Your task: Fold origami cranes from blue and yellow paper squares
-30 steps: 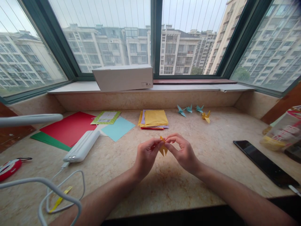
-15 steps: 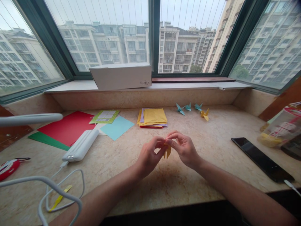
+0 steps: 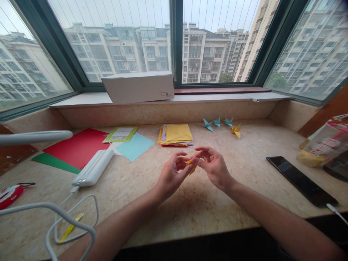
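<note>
My left hand point(image 3: 172, 174) and my right hand point(image 3: 213, 167) meet above the middle of the marble counter point(image 3: 190, 206). Both pinch a small folded yellow paper piece point(image 3: 191, 165) between thumb and fingertips. Much of the paper is hidden by my fingers. Behind my hands lies a stack of coloured paper squares point(image 3: 175, 135) with yellow on top. Further right, three teal paper cranes point(image 3: 216, 123) and a yellow paper crane point(image 3: 236, 130) stand near the back wall.
Red sheet point(image 3: 78, 146), green sheet point(image 3: 53, 162), light blue sheet point(image 3: 135, 146) and white power bank point(image 3: 94, 172) with cable lie left. A black phone point(image 3: 300, 180) and plastic bag point(image 3: 323, 146) are right. A white box point(image 3: 138, 87) sits on the sill.
Both hands have lifted slightly and shifted a little away from me with the yellow paper. The fingers have re-gripped it, and the paper now shows less between them.
</note>
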Demonstrator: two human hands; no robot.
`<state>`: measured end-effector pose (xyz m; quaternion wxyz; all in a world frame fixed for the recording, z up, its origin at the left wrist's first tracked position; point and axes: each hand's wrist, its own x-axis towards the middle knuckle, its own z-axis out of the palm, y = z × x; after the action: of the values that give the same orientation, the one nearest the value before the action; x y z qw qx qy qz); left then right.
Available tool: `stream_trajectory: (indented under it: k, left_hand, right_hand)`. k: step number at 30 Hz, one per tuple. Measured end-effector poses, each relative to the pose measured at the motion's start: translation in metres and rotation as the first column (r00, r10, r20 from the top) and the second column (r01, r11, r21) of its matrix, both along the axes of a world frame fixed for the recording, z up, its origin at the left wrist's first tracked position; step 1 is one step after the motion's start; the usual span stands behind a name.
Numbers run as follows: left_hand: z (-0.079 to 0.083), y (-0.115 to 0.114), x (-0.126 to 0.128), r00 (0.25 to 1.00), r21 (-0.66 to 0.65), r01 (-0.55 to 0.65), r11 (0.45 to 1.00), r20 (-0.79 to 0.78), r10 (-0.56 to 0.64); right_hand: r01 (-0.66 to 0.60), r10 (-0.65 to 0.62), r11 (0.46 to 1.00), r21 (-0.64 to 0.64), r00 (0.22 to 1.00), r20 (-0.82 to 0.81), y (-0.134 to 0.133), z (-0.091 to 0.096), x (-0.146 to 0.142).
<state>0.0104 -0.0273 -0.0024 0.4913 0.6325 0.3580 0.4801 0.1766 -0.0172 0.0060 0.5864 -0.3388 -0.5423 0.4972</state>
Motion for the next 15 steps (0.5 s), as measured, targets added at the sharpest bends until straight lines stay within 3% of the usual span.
stream_trajectory:
  k: [2,5,11,15]
  left_hand:
    - [0.002,0.001,-0.001,0.999,-0.043,0.031,0.999,-0.015,-0.031]
    - [0.004,0.003,-0.002,0.999,-0.085,-0.015,0.996,0.034,0.017]
    - [0.008,0.005,-0.003,0.981,-0.159,-0.066,0.985,0.172,0.094]
    - [0.011,0.003,-0.003,0.974,-0.201,-0.054,0.978,0.205,0.096]
  right_hand:
    - [-0.016,0.015,1.0,-0.019,0.999,-0.042,0.001,0.001,0.0]
    - [-0.022,0.022,1.0,0.012,1.0,-0.002,0.001,0.0,-0.001]
    - [0.044,-0.121,0.97,0.239,0.941,0.317,0.0,-0.009,-0.002]
    - [0.066,-0.205,0.934,0.351,0.904,0.375,-0.001,-0.009,-0.001]
